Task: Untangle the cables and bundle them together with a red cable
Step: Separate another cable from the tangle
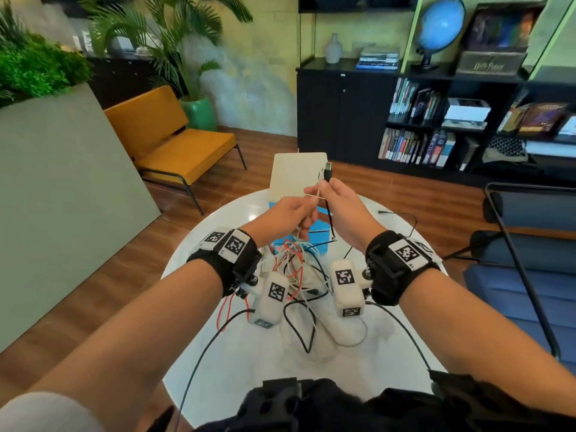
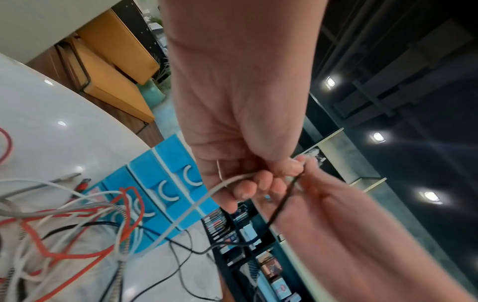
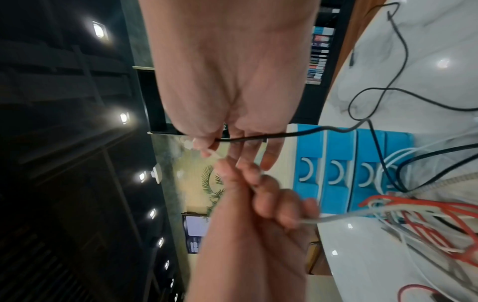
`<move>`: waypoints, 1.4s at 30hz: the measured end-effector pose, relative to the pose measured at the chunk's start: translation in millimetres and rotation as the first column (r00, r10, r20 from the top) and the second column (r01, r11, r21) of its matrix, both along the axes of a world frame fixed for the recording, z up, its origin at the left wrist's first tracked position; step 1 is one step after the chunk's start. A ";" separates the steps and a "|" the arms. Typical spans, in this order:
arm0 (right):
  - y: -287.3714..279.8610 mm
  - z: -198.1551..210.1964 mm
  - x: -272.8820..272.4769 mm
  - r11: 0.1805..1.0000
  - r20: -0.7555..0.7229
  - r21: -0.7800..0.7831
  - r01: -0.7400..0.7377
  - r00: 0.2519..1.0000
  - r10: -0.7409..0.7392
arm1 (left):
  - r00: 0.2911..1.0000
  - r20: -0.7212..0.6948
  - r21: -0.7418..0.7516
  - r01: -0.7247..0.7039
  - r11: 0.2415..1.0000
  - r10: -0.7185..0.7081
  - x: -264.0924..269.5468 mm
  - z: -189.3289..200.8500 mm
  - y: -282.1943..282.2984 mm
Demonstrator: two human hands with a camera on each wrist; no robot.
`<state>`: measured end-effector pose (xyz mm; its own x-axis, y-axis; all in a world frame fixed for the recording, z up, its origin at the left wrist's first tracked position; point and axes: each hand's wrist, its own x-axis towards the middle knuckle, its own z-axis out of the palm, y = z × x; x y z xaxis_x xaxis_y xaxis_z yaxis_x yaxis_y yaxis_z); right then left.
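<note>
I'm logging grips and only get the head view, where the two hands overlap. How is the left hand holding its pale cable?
Observer: The left wrist view shows the left hand with its fingers curled round the pale cable.
Operator: And the right hand's black one?
Observer: In the right wrist view, the right hand pinches the black cable between thumb and fingers.
Operator: What is the blue thing behind them?
Observer: The wrist views show the front of the blue box: a row of drawers with white crescent handles.
</note>
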<state>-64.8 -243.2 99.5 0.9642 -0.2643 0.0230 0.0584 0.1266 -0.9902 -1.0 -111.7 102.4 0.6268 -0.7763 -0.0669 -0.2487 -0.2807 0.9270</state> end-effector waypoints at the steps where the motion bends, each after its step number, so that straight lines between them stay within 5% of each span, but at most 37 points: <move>1: 1.0 3.5 1.3 0.998 0.002 0.050 0.024 1.000 -0.024 | 0.998 -0.022 0.014 0.055 0.998 -0.055 -0.7 -4.8 1.2; 8: -16.2 24.5 10.9 0.924 -0.044 0.227 0.309 0.951 -0.307 | 0.974 0.086 0.328 0.170 0.929 -0.209 -0.2 -57.3 13.5; 12: -31.7 42.9 11.5 0.912 0.011 0.179 0.369 0.926 -0.377 | 0.930 0.232 0.639 0.075 0.766 -0.285 4.9 -97.2 33.8; 18: -62.6 69.2 -0.5 0.835 0.149 0.111 0.539 0.822 -0.550 | 0.916 0.276 0.794 -0.048 0.606 -0.290 35.2 -131.7 74.7; 20: -64.1 69.0 -5.1 0.841 0.172 0.073 0.537 0.824 -0.541 | 0.910 0.313 0.764 -0.071 0.641 -0.272 40.7 -128.0 78.3; 23: -51.9 60.1 -7.4 0.874 0.171 -0.147 0.463 0.883 -0.438 | 0.916 0.346 0.610 -0.056 0.790 -0.202 41.3 -98.2 66.0; 28: -14.3 30.3 -4.4 0.817 -0.051 -0.561 0.132 0.980 -0.193 | 0.968 0.250 0.202 -0.084 0.976 0.031 32.4 -35.4 31.2; 33: 12.5 9.4 0.6 0.856 -0.186 -0.515 0.035 0.971 -0.151 | 0.973 0.230 0.066 -0.011 0.998 -0.004 11.3 4.7 10.3; 38: 15.6 12.8 5.3 0.857 -0.080 -0.503 0.111 0.982 -0.174 | 0.965 0.235 0.102 0.097 0.990 -0.118 4.1 -5.4 9.5; 42: 8.5 14.9 8.4 0.846 0.028 -0.461 0.269 0.957 -0.289 | 0.946 0.249 0.270 0.140 0.953 -0.210 13.1 -36.0 16.8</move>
<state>-56.5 -234.7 114.4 0.8542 -0.4917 0.1689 -0.0191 -0.3544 -0.9349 12.1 -94.8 66.5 0.5037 -0.8560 -0.1164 -0.5465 -0.4201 0.7245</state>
